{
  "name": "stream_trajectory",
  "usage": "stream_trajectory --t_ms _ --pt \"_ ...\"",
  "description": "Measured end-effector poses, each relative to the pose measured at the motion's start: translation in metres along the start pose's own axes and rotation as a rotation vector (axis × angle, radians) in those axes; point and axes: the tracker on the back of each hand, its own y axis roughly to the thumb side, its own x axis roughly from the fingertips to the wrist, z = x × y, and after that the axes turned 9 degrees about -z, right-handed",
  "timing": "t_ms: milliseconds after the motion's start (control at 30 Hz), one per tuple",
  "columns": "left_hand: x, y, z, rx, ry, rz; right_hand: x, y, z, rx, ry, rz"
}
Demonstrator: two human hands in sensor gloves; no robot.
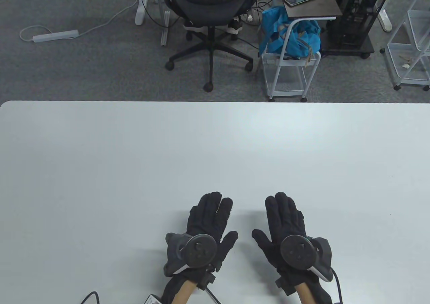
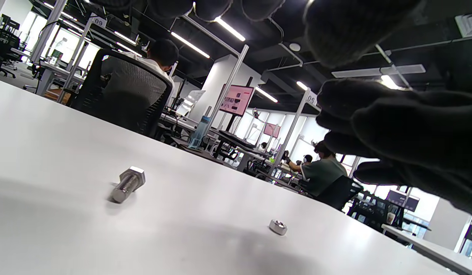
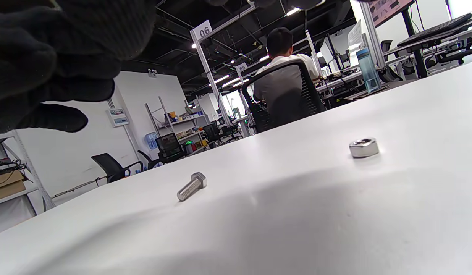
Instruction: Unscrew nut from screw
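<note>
Wrist views: one screw (image 2: 127, 185), one separate nut (image 2: 278, 227), table-borne.

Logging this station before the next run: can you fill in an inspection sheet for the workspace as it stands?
Surface: white table, bare where visible.
Job's things: screw lying on its side; nut lying apart from it, already off. Neither shows in the table view.
Clutter: nothing seen on the table.
Hands: left hand and right hand palm-down, fingers extended, holding nothing.
Cables: leads near both wrists at the table's near edge; power strip on the floor.
Surroundings: office chair, blue bag on a cart, carpet, wire shelving.
</note>
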Motion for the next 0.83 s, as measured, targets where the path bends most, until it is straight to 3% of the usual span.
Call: stream_trajectory --t_ms 833 --pt "0.001 -0.012 -0.004 0.048 -0.011 0.043 -0.002 -0.001 0.008 -0.047 0.069 0.008"
